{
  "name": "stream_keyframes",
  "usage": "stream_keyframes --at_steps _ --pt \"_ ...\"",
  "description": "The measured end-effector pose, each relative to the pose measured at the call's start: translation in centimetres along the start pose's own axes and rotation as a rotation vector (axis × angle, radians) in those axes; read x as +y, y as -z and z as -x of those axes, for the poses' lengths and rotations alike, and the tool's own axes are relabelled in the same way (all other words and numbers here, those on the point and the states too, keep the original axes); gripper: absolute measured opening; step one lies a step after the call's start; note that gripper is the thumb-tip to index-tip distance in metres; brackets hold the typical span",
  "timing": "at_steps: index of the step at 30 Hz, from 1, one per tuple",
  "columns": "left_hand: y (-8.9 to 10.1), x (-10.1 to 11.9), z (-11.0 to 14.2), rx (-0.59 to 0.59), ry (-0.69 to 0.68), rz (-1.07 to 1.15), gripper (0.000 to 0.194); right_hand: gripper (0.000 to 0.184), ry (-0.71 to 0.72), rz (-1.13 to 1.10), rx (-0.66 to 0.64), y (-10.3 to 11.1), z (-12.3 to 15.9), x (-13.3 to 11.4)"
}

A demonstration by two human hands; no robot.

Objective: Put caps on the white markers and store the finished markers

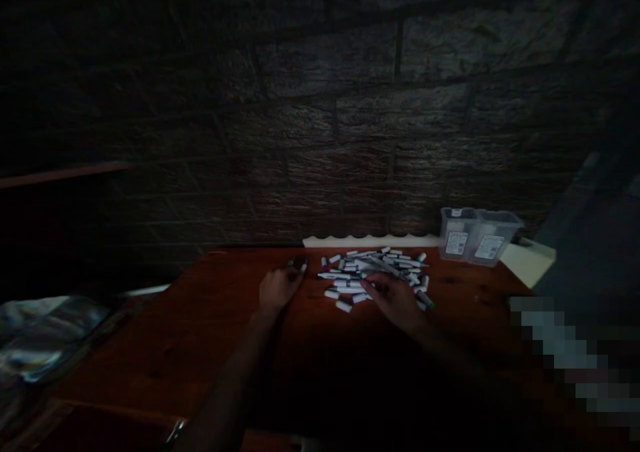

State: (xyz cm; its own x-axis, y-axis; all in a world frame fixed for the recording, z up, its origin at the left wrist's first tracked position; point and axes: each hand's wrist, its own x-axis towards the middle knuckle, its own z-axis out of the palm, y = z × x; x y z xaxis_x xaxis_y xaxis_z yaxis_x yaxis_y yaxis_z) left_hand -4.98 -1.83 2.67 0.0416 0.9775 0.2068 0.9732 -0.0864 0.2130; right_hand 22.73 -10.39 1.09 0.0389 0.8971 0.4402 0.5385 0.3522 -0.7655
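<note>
On the wooden table lies a loose pile of white markers (327, 276) and separate marker caps (343, 307), some with coloured ends. My left hand (277, 291) is just left of the pile, its fingers closed round a small whitish piece (304, 267) that looks like a marker cap; most of it is hidden. At the pile's front right, my right hand (397, 300) has thumb and forefinger pinched at the end of a white marker (348, 283). The dim light blurs the fingertips.
Two clear plastic boxes (460, 229) with labels stand at the table's back right, beside a pale sheet (530, 260). A white scalloped strip (370, 241) runs along the brick wall (320, 132). Crumpled shiny material (50, 332) lies left of the table (200, 332).
</note>
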Motion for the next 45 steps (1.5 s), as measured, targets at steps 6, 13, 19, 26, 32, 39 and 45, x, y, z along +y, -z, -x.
stream_keyframes --at_steps 6,13,19,26,32,39,45 --pt "-1.0 -0.8 0.1 0.101 -0.040 -0.031 0.034 0.022 0.013 0.053 0.024 0.1 0.0 0.3" --pt "-0.9 -1.9 0.3 0.063 0.001 -0.047 0.053 0.019 0.035 0.129 -0.005 0.4 -0.2 1.1" --pt "-0.5 -1.8 0.4 0.011 0.083 -0.026 0.043 0.017 0.105 0.346 -0.143 1.1 -0.4 1.9" --pt "-0.5 -1.2 0.4 0.039 0.119 -0.004 0.049 0.022 0.094 0.451 -0.263 2.1 -0.4 0.9" --pt "-0.3 -1.0 0.5 0.002 0.182 0.002 0.045 0.026 0.108 0.531 -0.268 2.0 -0.4 1.2" --pt "-0.8 -1.2 0.5 0.041 0.196 -0.012 0.049 0.022 0.118 0.627 -0.245 2.8 -0.8 2.3" --pt "-0.8 -1.4 0.4 0.031 0.176 -0.017 0.047 0.015 0.131 0.556 -0.271 2.9 -0.9 2.0"
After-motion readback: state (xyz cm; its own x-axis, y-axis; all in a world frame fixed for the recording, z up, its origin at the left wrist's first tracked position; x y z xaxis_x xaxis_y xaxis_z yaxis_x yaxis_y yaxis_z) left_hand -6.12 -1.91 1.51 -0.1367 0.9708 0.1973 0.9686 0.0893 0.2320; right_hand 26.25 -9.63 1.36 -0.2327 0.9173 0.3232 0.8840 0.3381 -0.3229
